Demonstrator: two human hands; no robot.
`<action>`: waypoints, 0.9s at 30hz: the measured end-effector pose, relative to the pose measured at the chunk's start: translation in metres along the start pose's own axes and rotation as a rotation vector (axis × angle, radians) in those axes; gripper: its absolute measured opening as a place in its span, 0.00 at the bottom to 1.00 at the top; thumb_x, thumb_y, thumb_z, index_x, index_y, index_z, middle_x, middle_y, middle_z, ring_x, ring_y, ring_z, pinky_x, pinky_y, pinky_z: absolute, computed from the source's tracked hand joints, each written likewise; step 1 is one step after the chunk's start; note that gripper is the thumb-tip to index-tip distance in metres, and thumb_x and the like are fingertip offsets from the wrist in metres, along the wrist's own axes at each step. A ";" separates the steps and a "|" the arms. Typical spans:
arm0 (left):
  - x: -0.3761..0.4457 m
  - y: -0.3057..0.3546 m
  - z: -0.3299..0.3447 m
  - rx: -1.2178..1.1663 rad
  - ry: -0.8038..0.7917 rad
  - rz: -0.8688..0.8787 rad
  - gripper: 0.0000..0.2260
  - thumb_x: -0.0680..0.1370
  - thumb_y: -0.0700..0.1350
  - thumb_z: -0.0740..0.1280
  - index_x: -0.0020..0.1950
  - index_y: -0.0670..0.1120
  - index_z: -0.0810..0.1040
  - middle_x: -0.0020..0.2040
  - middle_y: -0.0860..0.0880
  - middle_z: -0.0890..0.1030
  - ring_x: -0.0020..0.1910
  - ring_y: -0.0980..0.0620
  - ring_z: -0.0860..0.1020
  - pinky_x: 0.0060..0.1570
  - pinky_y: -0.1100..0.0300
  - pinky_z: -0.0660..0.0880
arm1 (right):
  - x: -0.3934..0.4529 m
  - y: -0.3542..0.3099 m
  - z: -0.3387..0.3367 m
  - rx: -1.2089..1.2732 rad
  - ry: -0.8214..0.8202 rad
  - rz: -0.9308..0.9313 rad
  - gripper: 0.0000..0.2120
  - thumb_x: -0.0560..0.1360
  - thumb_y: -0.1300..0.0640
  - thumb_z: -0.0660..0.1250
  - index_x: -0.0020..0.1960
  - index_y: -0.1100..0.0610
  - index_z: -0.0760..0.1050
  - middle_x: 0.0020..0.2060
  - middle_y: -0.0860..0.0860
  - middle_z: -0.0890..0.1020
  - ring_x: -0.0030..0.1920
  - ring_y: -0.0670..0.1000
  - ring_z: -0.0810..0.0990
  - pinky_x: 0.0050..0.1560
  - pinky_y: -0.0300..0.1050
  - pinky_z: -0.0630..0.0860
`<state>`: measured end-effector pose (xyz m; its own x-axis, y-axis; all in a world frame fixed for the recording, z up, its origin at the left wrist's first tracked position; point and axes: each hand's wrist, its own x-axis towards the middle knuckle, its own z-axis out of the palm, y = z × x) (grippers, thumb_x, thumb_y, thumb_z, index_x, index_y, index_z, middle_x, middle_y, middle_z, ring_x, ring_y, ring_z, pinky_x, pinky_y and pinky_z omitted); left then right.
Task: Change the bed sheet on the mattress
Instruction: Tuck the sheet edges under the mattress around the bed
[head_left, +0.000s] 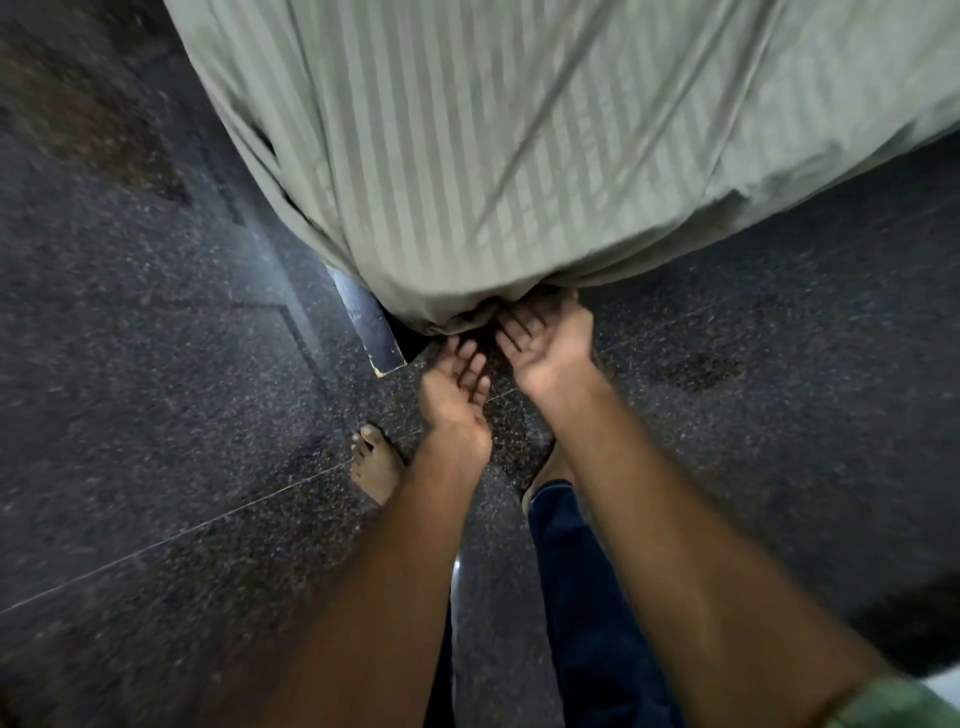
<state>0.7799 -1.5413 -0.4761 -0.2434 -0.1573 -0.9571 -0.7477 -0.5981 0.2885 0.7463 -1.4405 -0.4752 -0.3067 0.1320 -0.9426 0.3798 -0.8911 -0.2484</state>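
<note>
The floor (156, 415) is dark speckled stone laid in large tiles, with thin pale joint lines running diagonally across the lower left of the frame. A mattress corner covered by a pale green striped bed sheet (519, 156) fills the upper centre and upper right of the frame; the sheet hangs over the edge and gathers into folds at the corner near frame centre. Just left of that corner, a dark bed frame corner (371, 332) with a chipped light edge projects from under the hanging fabric. Both forearms extend from the bottom of the frame toward the gathered corner. The left hand (460, 395) is palm up, fingers straight and relaxed, grasping nothing; its fingertips lie just below the bunched sheet edge, and contact cannot be confirmed. The right hand (545, 343) is also palm up with fingers extended and loosely spread; its fingertips reach to the underside of the gathered fabric and appear to touch it, with no fingers curled round the cloth. The two hands are just beside each other. A bare foot (375, 462) stands on the floor at lower left of the hands, and a dark blue trouser leg (587, 597) shows between the forearms. A green sleeve (904, 701) is visible at the lower right corner.
</note>
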 end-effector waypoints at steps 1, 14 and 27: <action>-0.003 0.000 0.001 -0.026 -0.018 0.016 0.16 0.83 0.43 0.57 0.66 0.48 0.80 0.57 0.51 0.85 0.50 0.55 0.81 0.46 0.62 0.73 | -0.006 0.004 -0.009 -0.058 0.032 0.007 0.30 0.86 0.40 0.47 0.74 0.59 0.72 0.70 0.59 0.78 0.72 0.59 0.75 0.76 0.54 0.65; 0.006 0.011 0.010 -0.154 -0.203 0.035 0.15 0.86 0.44 0.54 0.56 0.43 0.80 0.53 0.44 0.83 0.58 0.46 0.80 0.61 0.56 0.76 | 0.002 0.039 0.013 0.009 -0.085 0.109 0.37 0.83 0.33 0.45 0.60 0.61 0.79 0.51 0.60 0.85 0.60 0.58 0.79 0.74 0.51 0.68; 0.029 0.016 0.033 -0.295 -0.235 -0.085 0.18 0.85 0.44 0.53 0.70 0.39 0.75 0.67 0.35 0.78 0.70 0.38 0.74 0.74 0.47 0.68 | 0.028 0.035 0.049 0.358 -0.015 0.010 0.40 0.73 0.25 0.50 0.73 0.49 0.74 0.75 0.59 0.71 0.75 0.67 0.67 0.78 0.66 0.59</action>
<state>0.7402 -1.5297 -0.4987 -0.3485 0.0667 -0.9349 -0.5698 -0.8071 0.1548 0.7083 -1.4894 -0.4994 -0.3180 0.1182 -0.9407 0.0537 -0.9884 -0.1423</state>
